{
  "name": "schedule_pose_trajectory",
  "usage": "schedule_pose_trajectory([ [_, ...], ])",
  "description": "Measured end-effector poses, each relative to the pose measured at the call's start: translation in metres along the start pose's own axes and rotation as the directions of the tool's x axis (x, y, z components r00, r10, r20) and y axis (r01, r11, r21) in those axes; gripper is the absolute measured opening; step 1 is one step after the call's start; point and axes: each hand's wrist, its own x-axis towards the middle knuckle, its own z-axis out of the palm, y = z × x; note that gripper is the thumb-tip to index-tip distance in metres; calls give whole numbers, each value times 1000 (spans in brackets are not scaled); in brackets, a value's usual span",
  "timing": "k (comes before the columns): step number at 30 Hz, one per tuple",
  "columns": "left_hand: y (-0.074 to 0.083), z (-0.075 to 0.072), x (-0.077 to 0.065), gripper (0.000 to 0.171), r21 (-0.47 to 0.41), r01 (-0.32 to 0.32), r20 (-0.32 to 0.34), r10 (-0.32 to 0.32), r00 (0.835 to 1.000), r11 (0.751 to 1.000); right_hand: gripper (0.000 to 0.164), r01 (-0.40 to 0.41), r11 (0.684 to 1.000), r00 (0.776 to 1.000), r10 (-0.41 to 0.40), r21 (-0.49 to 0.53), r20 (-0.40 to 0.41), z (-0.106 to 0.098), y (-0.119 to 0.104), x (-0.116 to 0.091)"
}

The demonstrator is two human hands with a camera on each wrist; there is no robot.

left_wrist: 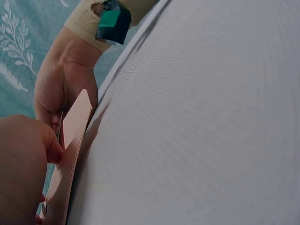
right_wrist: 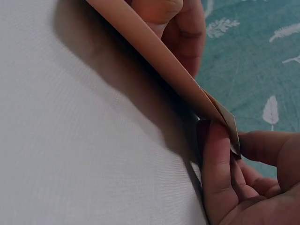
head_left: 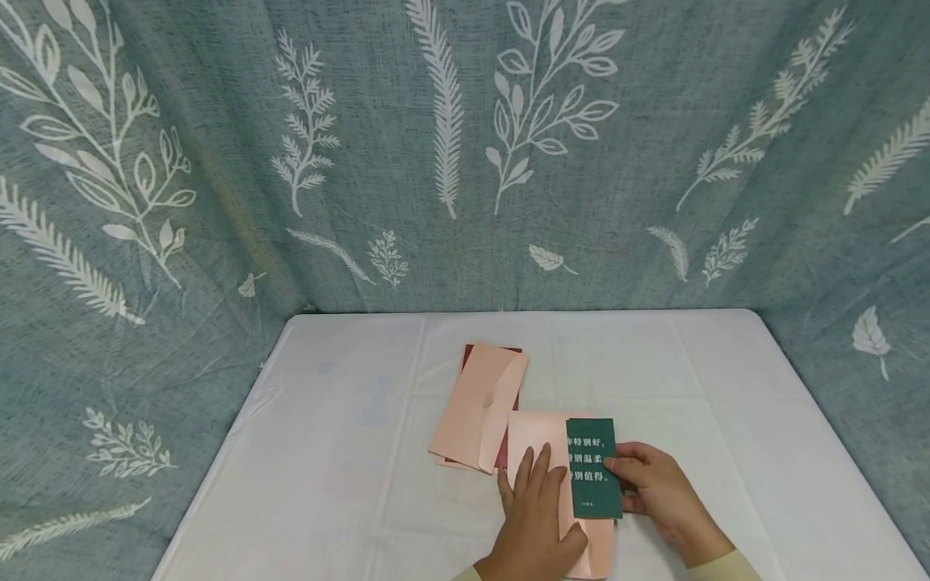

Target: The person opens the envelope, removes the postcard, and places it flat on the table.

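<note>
My left hand (head_left: 534,516) rests with spread fingers on a pink envelope (head_left: 539,428), near the table's front. In the left wrist view, the left thumb (left_wrist: 52,143) presses on the envelope (left_wrist: 75,145). A dark green card (head_left: 594,468) with white lettering lies over the envelope's right part. Its lettering is cut off at the left, where the card's edge seems tucked under the pink paper. My right hand (head_left: 664,496) pinches the card's right edge, thumb on top. In the right wrist view, the right hand's fingers (right_wrist: 218,164) reach underneath the envelope's edge.
Behind and left of the hands lies another pink envelope (head_left: 475,407), atop dark red paper (head_left: 516,395) and more pink paper. A white cloth covers the table (head_left: 327,452). A grey-green leaf-patterned curtain (head_left: 465,242) hangs behind and at both sides.
</note>
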Motion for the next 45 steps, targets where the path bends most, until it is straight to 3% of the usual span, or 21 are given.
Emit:
schedule_pose_trajectory([
  [20,1,-1,-2,64,13,-12,9,11,1000,1000,34,13,995,998,-19,-98,-67,-3,0,0],
  [45,2,-1,-5,62,62,-51,-53,55,997,997,44,11,998,997,-15,-60,-75,-33,0,-3],
])
